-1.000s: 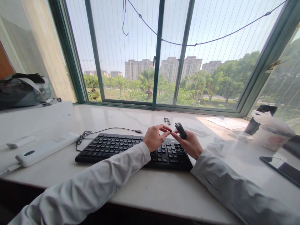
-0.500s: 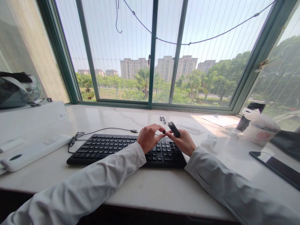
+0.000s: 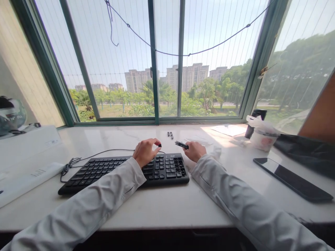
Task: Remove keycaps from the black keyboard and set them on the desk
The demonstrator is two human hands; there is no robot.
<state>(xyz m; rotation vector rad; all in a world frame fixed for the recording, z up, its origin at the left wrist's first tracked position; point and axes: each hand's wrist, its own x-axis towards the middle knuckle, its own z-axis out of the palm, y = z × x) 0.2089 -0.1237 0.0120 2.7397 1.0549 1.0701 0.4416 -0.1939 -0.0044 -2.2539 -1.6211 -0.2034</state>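
Observation:
Between thumb and forefinger, my left hand (image 3: pixel 145 152) pinches a small black keycap (image 3: pixel 159 145) above the keyboard's back edge. My right hand (image 3: pixel 195 151) is closed around a dark keycap puller (image 3: pixel 181 144), its pronged end pointing left; its exact kind is hard to make out at this size. Under my left hand and sleeve lies a black keyboard (image 3: pixel 171 170); several keys at the right of its number pad look bare of caps. Several loose keycaps (image 3: pixel 170 135) sit in a small group on the white table behind the keyboard.
A coiled cable (image 3: pixel 70 163) lies left of the keyboard. A white device (image 3: pixel 34 177) and a white box (image 3: pixel 31 143) stand at the left. To the right are a phone (image 3: pixel 290 177), a bagged tub (image 3: pixel 263 137) and a sunlit paper (image 3: pixel 229 130). The window (image 3: pixel 157 121) borders the back.
My hands have moved apart. My left hand carries the keycap away from the puller, and the puller in my right hand has tipped from upright to nearly level. The view has turned right.

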